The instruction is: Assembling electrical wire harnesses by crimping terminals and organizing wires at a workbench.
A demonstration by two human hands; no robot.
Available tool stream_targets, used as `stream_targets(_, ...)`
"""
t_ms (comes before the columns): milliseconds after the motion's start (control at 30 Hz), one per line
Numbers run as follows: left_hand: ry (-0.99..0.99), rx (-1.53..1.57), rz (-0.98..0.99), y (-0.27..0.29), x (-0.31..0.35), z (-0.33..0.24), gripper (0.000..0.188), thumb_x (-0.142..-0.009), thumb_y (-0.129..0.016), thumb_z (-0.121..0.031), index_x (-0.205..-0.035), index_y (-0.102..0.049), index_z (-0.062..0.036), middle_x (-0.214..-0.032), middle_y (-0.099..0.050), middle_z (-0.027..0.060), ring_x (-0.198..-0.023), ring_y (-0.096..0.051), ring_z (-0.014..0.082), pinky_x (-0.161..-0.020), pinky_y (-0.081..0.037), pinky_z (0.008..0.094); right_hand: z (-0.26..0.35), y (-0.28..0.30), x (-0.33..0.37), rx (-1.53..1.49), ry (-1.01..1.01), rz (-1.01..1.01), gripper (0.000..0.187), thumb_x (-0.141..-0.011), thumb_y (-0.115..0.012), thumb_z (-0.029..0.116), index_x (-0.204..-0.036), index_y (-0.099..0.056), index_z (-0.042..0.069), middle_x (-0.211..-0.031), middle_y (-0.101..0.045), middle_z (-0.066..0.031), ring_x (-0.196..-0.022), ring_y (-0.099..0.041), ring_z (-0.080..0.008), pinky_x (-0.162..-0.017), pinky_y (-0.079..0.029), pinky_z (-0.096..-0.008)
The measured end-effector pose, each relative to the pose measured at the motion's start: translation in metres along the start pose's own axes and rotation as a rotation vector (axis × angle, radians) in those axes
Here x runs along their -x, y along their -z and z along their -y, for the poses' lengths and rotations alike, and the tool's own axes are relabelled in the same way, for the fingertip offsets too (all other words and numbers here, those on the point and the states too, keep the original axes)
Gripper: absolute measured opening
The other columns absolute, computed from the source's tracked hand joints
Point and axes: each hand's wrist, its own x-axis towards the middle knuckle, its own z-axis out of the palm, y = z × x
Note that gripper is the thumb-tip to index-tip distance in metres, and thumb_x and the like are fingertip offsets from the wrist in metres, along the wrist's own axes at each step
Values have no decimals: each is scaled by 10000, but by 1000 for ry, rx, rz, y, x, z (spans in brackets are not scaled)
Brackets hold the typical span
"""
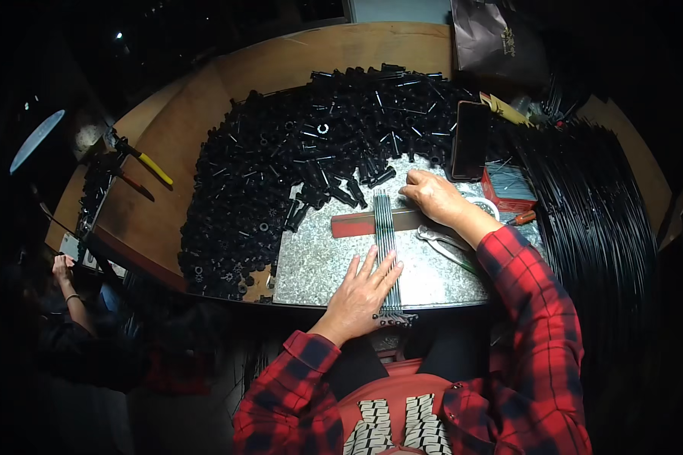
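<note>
A row of thin dark rods [385, 227] lies side by side, pointing away from me, across a flat red and dark bar [354, 224] on a speckled grey board [311, 269]. My left hand [363, 292] rests flat over the near part of the rods, fingers stretched and apart. Small dark end pieces [395, 319] show at the rods' near ends, by the board's front edge. Just right of the rods' far ends, my right hand [436, 199] is closed with its fingertips pinched; what they hold is too small to tell. Silver pliers [442, 238] lie below that hand.
A big heap of black tubular parts [281, 144] spreads behind and left. A phone [470, 140] stands beside a red box [511, 199] and an orange-handled tool [520, 218]. Long black rods [599, 212] fill the right. Yellow-handled pliers [155, 169] and another person's hand [63, 267] are left.
</note>
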Motion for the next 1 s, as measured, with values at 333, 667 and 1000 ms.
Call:
stream_targets(333,-18,-77,-64,-2,-1,-4,917,-737,-598,-689,-1375,-429,-52,-1458,-320,256,-1363,-281,447,-1102,-237,536,1,-3,2,-9,15,-7,193,-828,-542,65,-979,-656,28,-915,-552,-125,-910,-578,-290,-765,-482,-380)
stream_targets(667,-26,-77,-78,-1,-2,-2,915,-728,-621,-675,-1368,-439,-46,-1445,-340,262,-1364,-290,433,-1098,-243,543,5,2,-2,-31,32,-59,108,-839,-538,61,-890,-602,-9,-878,-527,-147,-870,-568,-322,-736,-473,-394)
stream_targets(1000,33,84,-36,8,-1,-9,726,-728,-613,-55,-1416,-379,-68,-1466,-315,251,-1391,-276,381,-1109,-245,523,9,-8,-9,-102,15,-18,153,-836,-544,62,-946,-615,-18,-885,-544,-159,-836,-578,-334,-714,-474,-409)
